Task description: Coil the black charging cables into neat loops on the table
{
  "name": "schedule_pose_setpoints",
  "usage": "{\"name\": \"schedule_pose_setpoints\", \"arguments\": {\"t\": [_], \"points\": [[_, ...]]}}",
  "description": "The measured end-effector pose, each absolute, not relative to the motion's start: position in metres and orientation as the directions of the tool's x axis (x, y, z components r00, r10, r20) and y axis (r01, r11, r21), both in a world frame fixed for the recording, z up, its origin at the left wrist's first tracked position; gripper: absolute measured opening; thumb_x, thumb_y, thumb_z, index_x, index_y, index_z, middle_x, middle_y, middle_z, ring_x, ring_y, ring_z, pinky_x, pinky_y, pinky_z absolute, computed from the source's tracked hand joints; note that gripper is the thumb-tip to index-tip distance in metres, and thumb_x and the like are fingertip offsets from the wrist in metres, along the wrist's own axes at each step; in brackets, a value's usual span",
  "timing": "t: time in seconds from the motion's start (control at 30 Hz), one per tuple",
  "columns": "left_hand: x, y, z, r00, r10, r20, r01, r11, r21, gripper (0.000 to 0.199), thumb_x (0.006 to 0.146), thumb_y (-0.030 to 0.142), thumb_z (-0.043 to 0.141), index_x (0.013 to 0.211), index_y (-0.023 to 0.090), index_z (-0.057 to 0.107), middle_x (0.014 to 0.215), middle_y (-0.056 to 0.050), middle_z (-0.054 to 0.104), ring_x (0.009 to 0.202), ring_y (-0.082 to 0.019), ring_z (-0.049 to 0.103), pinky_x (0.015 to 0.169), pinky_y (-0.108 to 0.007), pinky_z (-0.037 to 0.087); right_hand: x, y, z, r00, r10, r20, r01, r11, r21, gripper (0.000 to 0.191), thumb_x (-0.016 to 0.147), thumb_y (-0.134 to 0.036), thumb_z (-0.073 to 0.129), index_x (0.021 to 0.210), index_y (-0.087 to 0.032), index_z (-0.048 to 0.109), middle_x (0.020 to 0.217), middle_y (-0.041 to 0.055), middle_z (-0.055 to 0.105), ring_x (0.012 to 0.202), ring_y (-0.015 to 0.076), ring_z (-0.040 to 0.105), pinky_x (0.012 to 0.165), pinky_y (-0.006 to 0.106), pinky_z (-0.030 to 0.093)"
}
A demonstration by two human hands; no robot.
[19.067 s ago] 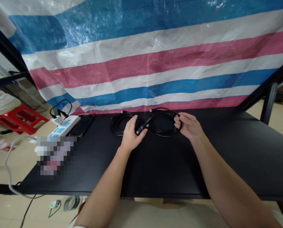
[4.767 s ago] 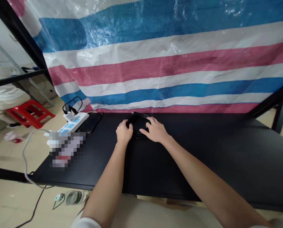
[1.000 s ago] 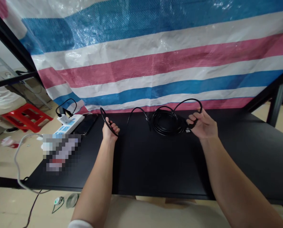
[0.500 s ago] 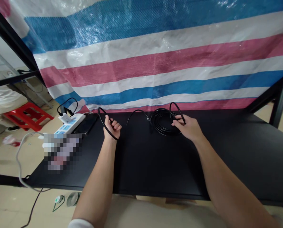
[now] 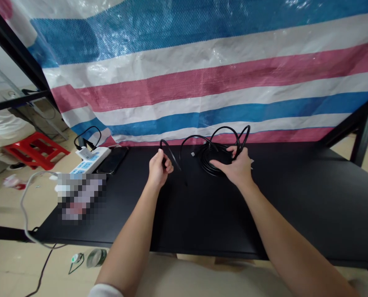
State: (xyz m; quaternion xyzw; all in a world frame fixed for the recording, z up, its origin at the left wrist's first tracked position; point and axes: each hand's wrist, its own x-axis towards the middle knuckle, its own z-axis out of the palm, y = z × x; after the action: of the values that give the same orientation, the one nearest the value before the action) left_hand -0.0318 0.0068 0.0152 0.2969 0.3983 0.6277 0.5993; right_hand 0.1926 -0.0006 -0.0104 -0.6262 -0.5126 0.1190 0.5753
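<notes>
A long black cable (image 5: pixel 207 167) lies coiled in several rings on the black table, with looser loops rising above it. My left hand (image 5: pixel 160 169) is closed round a stretch of this cable left of the coil, and a blurred length sags from it. At the coil's right side, my right hand (image 5: pixel 237 167) has its fingers curled round upright cable loops, its thumb held apart over the coil. A small pale tip or tag (image 5: pixel 193 154) shows at the coil's left edge; another pale piece (image 5: pixel 252 163) sticks out behind my right hand.
On the left of the black table (image 5: pixel 202 222) stand a white power strip (image 5: pixel 92 161) with a plugged-in charger and a dark phone (image 5: pixel 112 161). A blurred-out object lies in front. Striped sheeting (image 5: pixel 202 90) hangs behind. A seated person and red stool (image 5: pixel 37 150) are beyond.
My left hand has moved right, closer to the coil. My right hand has turned, its thumb spreading away from the fingers, and more cable loops now rise above the coil.
</notes>
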Motion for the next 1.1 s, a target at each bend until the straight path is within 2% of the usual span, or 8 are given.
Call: {"name": "schedule_pose_setpoints", "arguments": {"t": [0.13,0.23,0.4,0.6,0.73,0.9,1.0,1.1], "points": [[-0.029,0.006,0.010,-0.055,0.994,-0.092,-0.379,0.064,0.923,0.044,0.072,0.053,0.068,0.057,0.019,0.044,0.040,0.007,0.043,0.030,-0.007,0.039,0.034,-0.020,0.029,0.186,0.000,-0.009,0.487,0.791,0.370,0.361,0.203,-0.910,0.038,0.064,-0.045,0.067,0.056,-0.025,0.035,0.050,-0.0040,0.050,0.049,0.0126,0.048,0.055,0.029,0.043],[-0.028,0.006,0.007,-0.088,0.992,-0.094,-0.326,0.061,0.944,0.043,0.069,0.051,0.069,0.054,0.018,0.045,0.046,0.002,0.054,0.039,-0.011,0.052,0.038,-0.021,0.036,0.186,0.000,-0.006,0.439,0.865,0.242,0.053,0.244,-0.968,0.041,0.064,-0.048,0.069,0.057,-0.024,0.037,0.039,-0.0085,0.039,0.037,0.0089,0.036,0.040,0.023,0.031],[-0.015,0.005,0.002,-0.184,0.979,-0.086,-0.454,-0.007,0.891,0.042,0.065,0.040,0.075,0.050,0.017,0.043,0.073,-0.007,0.068,0.078,-0.020,0.068,0.064,-0.029,0.053,0.181,-0.003,0.001,0.099,0.985,0.141,-0.347,0.167,-0.923,0.050,0.058,-0.068,0.071,0.062,-0.023,0.048,0.034,-0.0118,0.023,0.035,0.0080,0.024,0.034,0.020,0.021],[0.010,-0.004,0.000,-0.173,0.947,-0.272,-0.545,0.138,0.827,0.024,0.071,0.029,0.069,0.058,0.014,0.054,0.065,-0.005,0.063,0.079,-0.022,0.067,0.069,-0.037,0.056,0.169,-0.008,0.001,-0.099,0.989,0.111,-0.452,0.055,-0.890,0.072,0.049,-0.093,0.045,0.048,-0.024,0.023,0.037,-0.0080,0.017,0.038,0.0091,0.021,0.034,0.022,0.022],[0.019,-0.009,0.002,-0.182,0.928,-0.325,-0.602,0.156,0.783,0.022,0.071,0.022,0.066,0.055,0.015,0.052,0.061,-0.002,0.062,0.066,-0.017,0.065,0.067,-0.034,0.055,0.161,-0.012,0.003,-0.120,0.983,0.137,-0.494,0.060,-0.867,0.073,0.034,-0.086,0.065,0.052,-0.024,0.031,0.042,-0.0077,0.031,0.041,0.0077,0.027,0.036,0.021,0.023],[0.013,-0.006,0.008,-0.238,0.896,-0.376,-0.701,0.109,0.705,0.024,0.073,0.013,0.055,0.049,0.016,0.049,0.052,0.001,0.056,0.053,-0.009,0.058,0.056,-0.019,0.049,0.148,-0.009,-0.008,0.066,0.998,0.024,-0.287,0.042,-0.957,0.052,0.049,-0.048,0.080,0.060,-0.024,0.035,0.045,-0.0093,0.039,0.042,0.0088,0.039,0.039,0.021,0.032],[0.004,-0.003,0.013,-0.202,0.902,-0.381,-0.723,0.125,0.679,0.022,0.075,0.015,0.054,0.053,0.015,0.053,0.046,0.002,0.051,0.047,-0.008,0.055,0.050,-0.017,0.046,0.142,-0.007,-0.017,0.268,0.963,0.012,0.069,-0.006,-0.998,0.032,0.066,-0.045,0.066,0.064,-0.024,0.042,0.043,-0.0077,0.042,0.039,0.0122,0.043,0.041,0.025,0.038],[-0.006,0.001,0.018,-0.170,0.908,-0.383,-0.719,0.152,0.679,0.022,0.079,0.015,0.053,0.056,0.015,0.053,0.049,0.000,0.055,0.042,-0.007,0.052,0.045,-0.017,0.044,0.137,-0.011,-0.014,0.344,0.934,0.098,0.453,-0.074,-0.888,0.021,0.079,-0.040,0.054,0.070,-0.022,0.050,0.054,0.0003,0.056,0.050,0.0184,0.057,0.052,0.029,0.045]]}}
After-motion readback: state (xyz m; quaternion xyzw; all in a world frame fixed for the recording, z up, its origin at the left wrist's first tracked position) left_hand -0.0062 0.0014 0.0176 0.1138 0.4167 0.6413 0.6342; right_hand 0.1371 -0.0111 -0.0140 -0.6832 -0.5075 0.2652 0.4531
